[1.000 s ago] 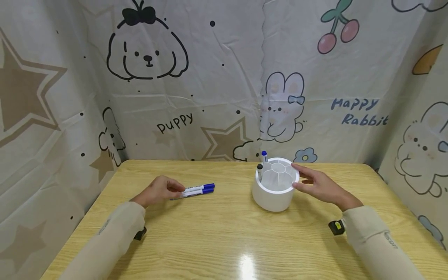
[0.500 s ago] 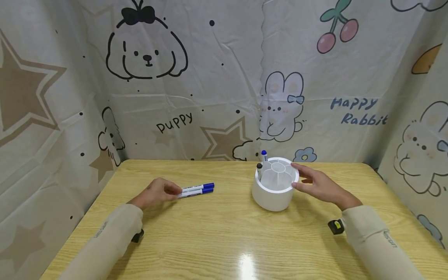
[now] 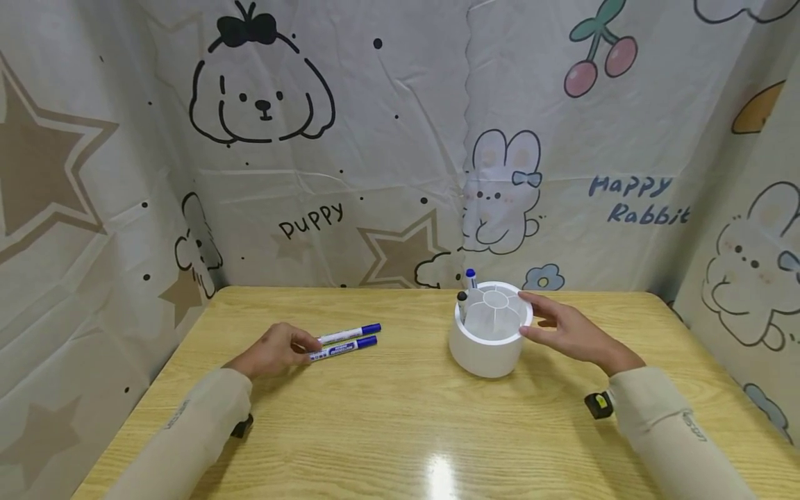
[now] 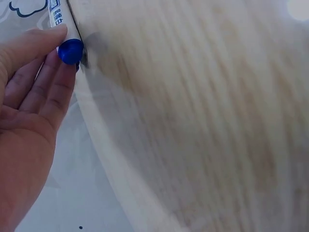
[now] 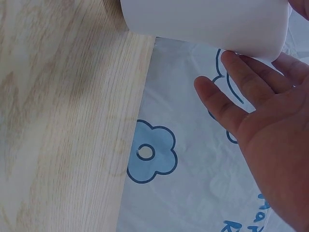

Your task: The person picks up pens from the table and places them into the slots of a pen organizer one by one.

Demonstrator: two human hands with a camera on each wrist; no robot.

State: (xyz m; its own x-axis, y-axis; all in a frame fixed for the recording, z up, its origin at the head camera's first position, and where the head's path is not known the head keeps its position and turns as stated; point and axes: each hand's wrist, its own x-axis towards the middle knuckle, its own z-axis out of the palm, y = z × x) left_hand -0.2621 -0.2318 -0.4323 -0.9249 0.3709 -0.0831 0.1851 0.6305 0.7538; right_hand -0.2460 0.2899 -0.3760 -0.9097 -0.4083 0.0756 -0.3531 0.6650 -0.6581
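Observation:
In the head view my left hand [image 3: 278, 351] pinches the end of a blue-capped whiteboard marker [image 3: 344, 348] between thumb and fingers, its blue end plug [image 4: 71, 51] showing in the left wrist view. Just behind it is a second blue-capped marker [image 3: 346, 335], its near end hidden by the hand. A round white pen holder [image 3: 484, 355] with divided compartments stands upright to the right. My right hand [image 3: 569, 333] rests against its right side, fingers extended and thumb at the rim. A black-tipped marker [image 3: 462, 305] and a blue-tipped one [image 3: 471, 279] stand in its left compartments.
Everything is on a light wooden table [image 3: 400, 430], with a patterned curtain [image 3: 387, 153] along its back and sides. A black wrist device [image 3: 598, 405] sits by the right cuff, and another [image 3: 242, 426] by the left.
The left hand has drawn back slightly toward the lower left. The nearer marker, first lying close against the other, has shifted with it, and a gap now shows between them. The right hand stays put.

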